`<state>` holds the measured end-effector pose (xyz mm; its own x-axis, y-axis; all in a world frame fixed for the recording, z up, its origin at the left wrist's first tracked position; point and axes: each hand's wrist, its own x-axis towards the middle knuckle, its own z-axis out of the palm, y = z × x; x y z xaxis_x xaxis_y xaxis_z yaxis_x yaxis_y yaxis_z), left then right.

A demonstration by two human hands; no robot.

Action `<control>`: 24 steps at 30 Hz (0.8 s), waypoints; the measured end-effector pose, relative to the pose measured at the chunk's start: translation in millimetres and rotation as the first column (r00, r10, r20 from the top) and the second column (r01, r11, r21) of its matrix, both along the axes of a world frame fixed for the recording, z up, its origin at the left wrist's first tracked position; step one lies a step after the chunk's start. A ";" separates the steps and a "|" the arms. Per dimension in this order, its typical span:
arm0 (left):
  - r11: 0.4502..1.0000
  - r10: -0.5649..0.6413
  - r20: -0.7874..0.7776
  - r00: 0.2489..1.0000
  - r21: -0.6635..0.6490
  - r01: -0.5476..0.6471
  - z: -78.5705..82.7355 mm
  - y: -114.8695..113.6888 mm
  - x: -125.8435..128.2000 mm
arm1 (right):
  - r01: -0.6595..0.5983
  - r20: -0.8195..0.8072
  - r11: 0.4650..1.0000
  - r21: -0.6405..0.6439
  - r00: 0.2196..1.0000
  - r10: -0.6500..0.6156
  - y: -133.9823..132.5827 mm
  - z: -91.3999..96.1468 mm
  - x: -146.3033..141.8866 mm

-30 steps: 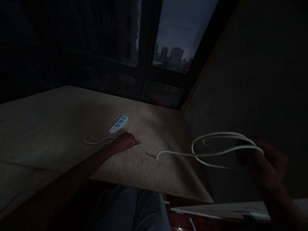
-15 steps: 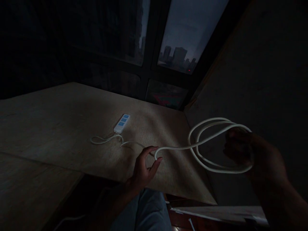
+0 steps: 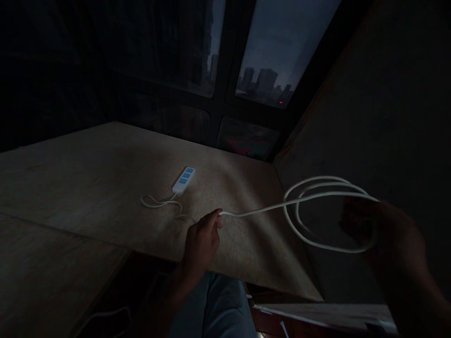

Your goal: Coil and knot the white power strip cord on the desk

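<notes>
A white power cord (image 3: 257, 210) stretches between my two hands above the ledge. My left hand (image 3: 203, 238) pinches it with closed fingertips, near the middle of the view. At the right, my right hand (image 3: 384, 230) is closed around several loose loops of the same cord, which hang out to its left; its fingers are in deep shade. The white power strip (image 3: 183, 181) with blue socket faces lies on the ledge beyond my left hand. From its near end the cord curls over the surface and passes out of sight behind my left hand.
The pale stone-like ledge (image 3: 88, 188) runs along dark-framed windows (image 3: 268, 70). A dark wall (image 3: 369, 131) rises on the right. Below the ledge's front edge are my legs in jeans (image 3: 225, 310), and another thin white cord (image 3: 109, 313) shows at lower left.
My left hand has closed on the cord and moved left, drawing the stretch between the hands straighter. My right hand has shifted slightly right with the loops. The view has shifted slightly.
</notes>
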<state>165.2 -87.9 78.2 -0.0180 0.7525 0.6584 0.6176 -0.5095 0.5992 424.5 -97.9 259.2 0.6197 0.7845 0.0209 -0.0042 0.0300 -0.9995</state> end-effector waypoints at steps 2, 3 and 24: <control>0.991 0.042 -0.174 0.984 -0.117 -0.063 -0.4 4.1 -7.2 | 0.078 0.068 0.997 -0.021 0.995 -0.077 -5.0 -3.3 3.3; 0.983 0.038 -0.271 0.962 -0.165 -0.085 -0.1 6.0 -10.9 | 0.097 0.106 0.995 -0.034 0.990 -0.093 -6.8 -6.0 6.7; 0.941 -0.338 -0.169 0.926 -0.046 0.335 28.7 21.6 -43.4 | 0.049 0.198 0.981 -0.187 0.980 -0.011 0.0 -26.3 45.1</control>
